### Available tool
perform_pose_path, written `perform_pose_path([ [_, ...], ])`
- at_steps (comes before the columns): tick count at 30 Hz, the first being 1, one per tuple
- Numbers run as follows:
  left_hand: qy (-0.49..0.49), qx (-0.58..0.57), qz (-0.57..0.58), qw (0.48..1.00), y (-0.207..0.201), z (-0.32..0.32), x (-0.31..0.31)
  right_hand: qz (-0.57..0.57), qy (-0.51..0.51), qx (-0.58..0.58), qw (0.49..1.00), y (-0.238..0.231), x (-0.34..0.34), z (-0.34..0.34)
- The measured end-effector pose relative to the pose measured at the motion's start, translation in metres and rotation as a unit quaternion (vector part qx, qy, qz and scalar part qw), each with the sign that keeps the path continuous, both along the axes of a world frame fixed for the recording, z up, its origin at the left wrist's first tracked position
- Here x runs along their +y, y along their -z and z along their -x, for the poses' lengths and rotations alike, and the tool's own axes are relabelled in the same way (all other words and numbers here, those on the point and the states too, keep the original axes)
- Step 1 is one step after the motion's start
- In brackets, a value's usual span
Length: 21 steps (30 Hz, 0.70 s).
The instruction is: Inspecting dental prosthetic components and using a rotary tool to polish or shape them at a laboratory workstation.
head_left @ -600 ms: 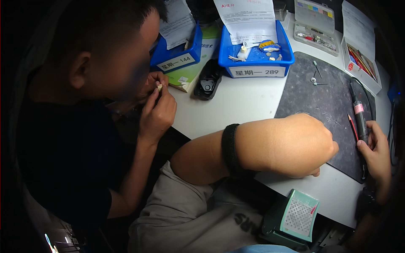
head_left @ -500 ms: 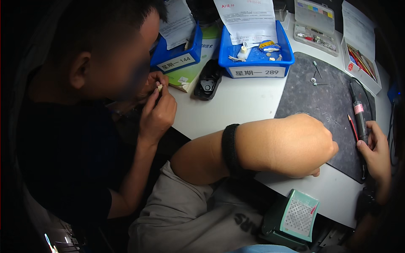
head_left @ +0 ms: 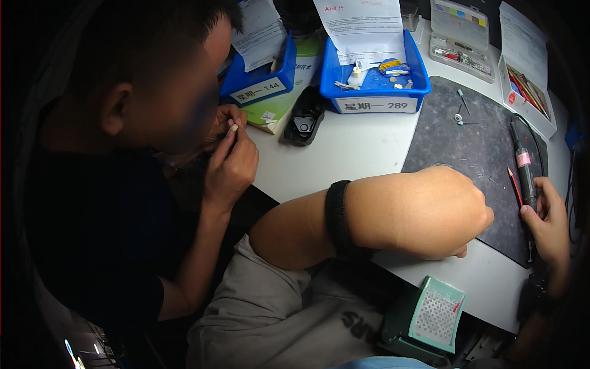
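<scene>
My left hand (head_left: 452, 212) is curled into a fist over the mat's near edge, knuckles up. Its fingers are bent under, so whatever they may hold is hidden. A black band (head_left: 337, 215) wraps my left forearm. At the far right my right hand (head_left: 549, 215) grips a black handpiece (head_left: 523, 165) with a pink label, thumb on one side and fingers on the other. The handpiece lies along the right side of the dark grey mat (head_left: 442, 138). Just left of it lies a red-and-black pencil (head_left: 514, 184), close to my right thumb.
A co-worker at left pinches a small cream-coloured piece (head_left: 233, 127). Blue trays (head_left: 375, 92) with papers and small parts stand behind, near a black case (head_left: 303, 123). Small burs (head_left: 462, 104) lie on the mat. A green-framed perforated box (head_left: 435, 313) sits below the table's front edge.
The co-worker's fingers have turned the small cream piece slightly. The whole view has shifted a touch; my two hands keep their places.
</scene>
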<state>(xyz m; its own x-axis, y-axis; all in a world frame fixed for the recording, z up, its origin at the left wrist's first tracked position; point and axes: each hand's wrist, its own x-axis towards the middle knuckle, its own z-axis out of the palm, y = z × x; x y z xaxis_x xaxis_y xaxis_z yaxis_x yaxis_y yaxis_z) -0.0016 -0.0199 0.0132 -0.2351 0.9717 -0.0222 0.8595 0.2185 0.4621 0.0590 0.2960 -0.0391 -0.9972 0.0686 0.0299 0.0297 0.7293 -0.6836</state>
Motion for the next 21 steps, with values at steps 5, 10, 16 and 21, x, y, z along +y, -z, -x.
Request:
perform_pose_path([
  [5,-0.004,0.01,-0.001,1.0,0.0001,-0.0006,-0.0003,0.002,0.004,-0.004,1.0,-0.0002,-0.0017,0.0009],
  [10,-0.006,0.007,0.003,1.0,-0.0009,-0.0015,-0.0004,0.005,0.005,-0.012,1.0,-0.0035,-0.0048,0.0],
  [16,-0.003,0.006,0.008,1.0,0.0006,-0.0009,0.0003,0.006,0.004,-0.007,1.0,-0.0005,-0.0031,-0.0004],
  [21,-0.002,0.011,0.01,1.0,-0.0003,-0.002,-0.0001,-0.004,-0.001,-0.006,1.0,-0.0035,-0.003,-0.001],
])
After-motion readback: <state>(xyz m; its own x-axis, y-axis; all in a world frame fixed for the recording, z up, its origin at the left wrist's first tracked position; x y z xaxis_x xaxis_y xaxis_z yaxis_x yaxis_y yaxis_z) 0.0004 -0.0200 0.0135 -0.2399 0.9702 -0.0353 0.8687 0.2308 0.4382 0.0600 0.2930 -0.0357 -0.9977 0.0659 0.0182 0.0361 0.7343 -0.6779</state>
